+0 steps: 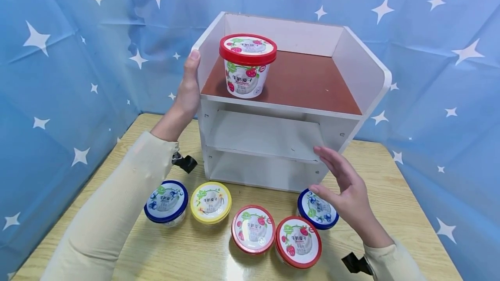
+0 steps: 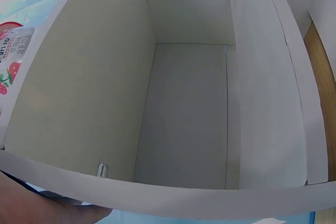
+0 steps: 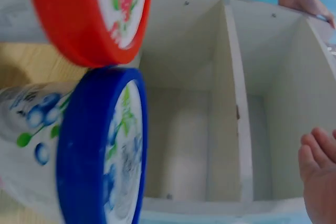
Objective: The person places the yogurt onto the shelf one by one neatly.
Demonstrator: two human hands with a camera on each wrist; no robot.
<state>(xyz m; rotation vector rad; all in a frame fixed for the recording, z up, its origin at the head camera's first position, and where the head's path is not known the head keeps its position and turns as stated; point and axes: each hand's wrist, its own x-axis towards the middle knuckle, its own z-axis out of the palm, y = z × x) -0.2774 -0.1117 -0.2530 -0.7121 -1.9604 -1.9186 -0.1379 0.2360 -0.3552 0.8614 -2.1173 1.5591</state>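
My left hand (image 1: 187,90) rests along the outer left side of a small white shelf unit (image 1: 263,135); part of it is hidden behind the panel edge. On the unit's brown top board stands a strawberry ice cream cup (image 1: 248,66) with a red lid, close to that hand. My right hand (image 1: 345,185) holds nothing, thumb and fingers spread apart, in front of the unit's lower right. A blueberry cup (image 1: 318,209) with a blue lid is just under the right hand. In the right wrist view this blue-lidded cup (image 3: 100,150) looms large beside a red-lidded one (image 3: 94,14).
Along the table front are another blue-lidded cup (image 1: 166,201), a yellow-lidded cup (image 1: 211,203) and two red-lidded strawberry cups (image 1: 253,230) (image 1: 298,242). The unit has two compartments below its top, split by a thin shelf board (image 1: 265,135). Blue star-patterned curtain (image 1: 78,77) surrounds the wooden table (image 1: 390,211).
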